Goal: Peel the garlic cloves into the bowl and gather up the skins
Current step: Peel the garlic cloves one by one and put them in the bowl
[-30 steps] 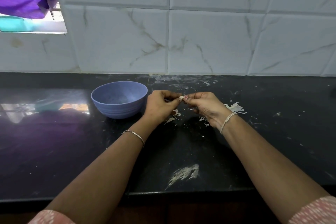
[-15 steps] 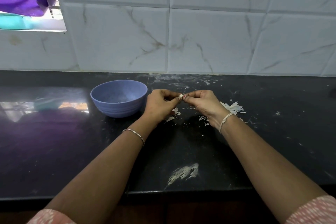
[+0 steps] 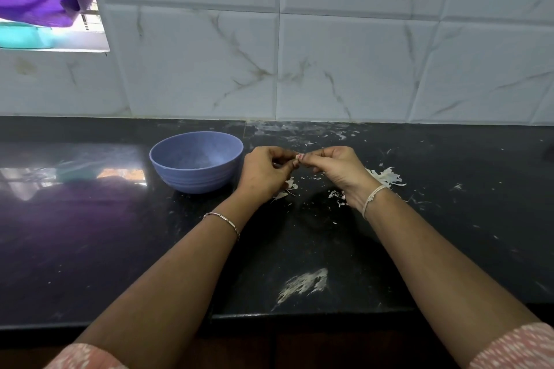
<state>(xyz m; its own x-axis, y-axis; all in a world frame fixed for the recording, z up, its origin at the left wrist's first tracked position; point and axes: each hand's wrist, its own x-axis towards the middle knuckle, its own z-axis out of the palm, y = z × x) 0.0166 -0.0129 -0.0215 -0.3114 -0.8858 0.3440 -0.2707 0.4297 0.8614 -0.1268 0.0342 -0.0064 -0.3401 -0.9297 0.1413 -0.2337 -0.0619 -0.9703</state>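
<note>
Over this last second I see only small shifts. The head camera dips a little, so the back edge of the counter (image 3: 90,249) and the bowl (image 3: 196,180) sit a shade higher in my picture than they did. The left hand (image 3: 263,172) and the right hand (image 3: 338,171) rise slightly with them, a touch nearer the wall. Their fingertips close in more tightly on the garlic clove (image 3: 299,156). A second ago I could see a clear white bit of it between the thumbs; now less of it shows, a small pale-pink spot pinched between both hands.
</note>
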